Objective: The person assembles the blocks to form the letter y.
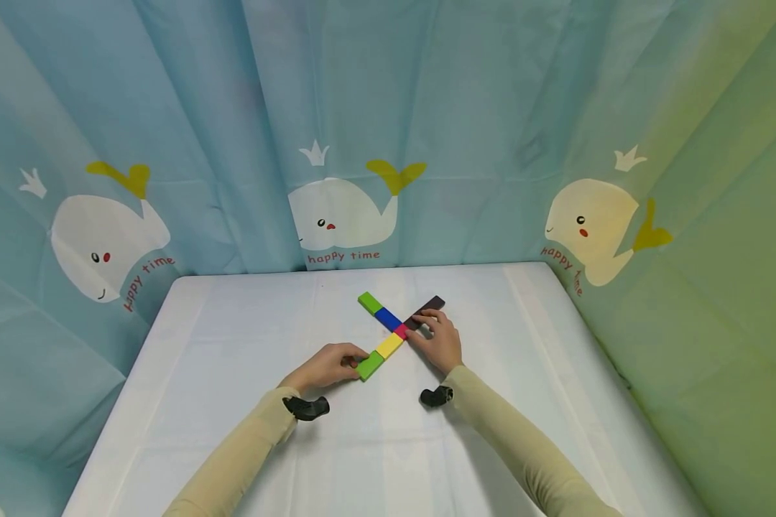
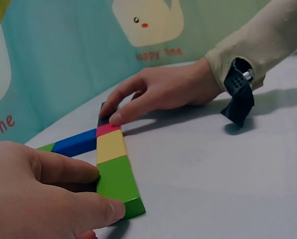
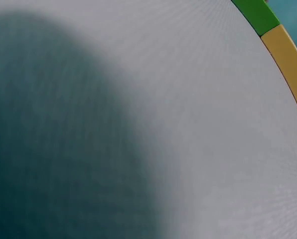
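Flat coloured blocks lie end to end on the white table in a crossing shape. A small red block (image 1: 401,331) is at the meeting point. From it a yellow block (image 1: 390,345) and a green block (image 1: 370,367) run toward the near left. A blue block (image 1: 389,319) and a second green block (image 1: 369,302) reach to the far left, a black one (image 1: 435,303) to the far right. My left hand (image 1: 325,366) pinches the near green block's outer end between thumb and finger. With thumb beside the red block, my right hand (image 1: 441,343) grips the black block.
The white table (image 1: 233,316) has blue-green curtains (image 1: 478,143) with whale prints behind and beside it. Black straps (image 1: 307,408) hang at both wrists. Mostly tabletop and a dark blurred shape fill the right wrist view, with green and yellow blocks (image 3: 288,62) at its upper right.
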`<state>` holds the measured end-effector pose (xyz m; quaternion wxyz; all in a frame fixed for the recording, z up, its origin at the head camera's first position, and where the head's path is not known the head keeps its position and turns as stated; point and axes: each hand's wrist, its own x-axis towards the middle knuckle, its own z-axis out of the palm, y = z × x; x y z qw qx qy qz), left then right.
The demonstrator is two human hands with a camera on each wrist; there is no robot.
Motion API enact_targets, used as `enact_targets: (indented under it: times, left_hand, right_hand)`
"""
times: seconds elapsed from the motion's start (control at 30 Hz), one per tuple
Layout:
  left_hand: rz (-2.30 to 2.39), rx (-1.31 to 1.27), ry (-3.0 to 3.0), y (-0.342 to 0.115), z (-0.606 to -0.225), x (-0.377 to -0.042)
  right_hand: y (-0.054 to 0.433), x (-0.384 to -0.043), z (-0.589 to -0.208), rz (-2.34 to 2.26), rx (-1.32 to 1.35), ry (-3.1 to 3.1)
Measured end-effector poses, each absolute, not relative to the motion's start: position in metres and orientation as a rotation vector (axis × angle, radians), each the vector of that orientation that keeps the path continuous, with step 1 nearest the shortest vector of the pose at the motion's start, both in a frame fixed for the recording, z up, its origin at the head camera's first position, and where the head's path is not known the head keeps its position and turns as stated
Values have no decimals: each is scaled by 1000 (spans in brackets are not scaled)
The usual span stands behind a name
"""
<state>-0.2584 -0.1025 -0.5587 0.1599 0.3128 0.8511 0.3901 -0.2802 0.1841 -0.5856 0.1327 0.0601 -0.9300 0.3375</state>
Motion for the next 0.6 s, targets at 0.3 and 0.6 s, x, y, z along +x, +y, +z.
enact_targets:
  times: [0.3, 0.6]
  left_hand:
    - [1091, 876, 2443, -100, -556, -257]
    - [1079, 855, 2432, -100, -556, -260]
  right_hand:
    - [185, -280, -586, 973, 156, -2719]
    - [184, -279, -586, 972, 157, -2712]
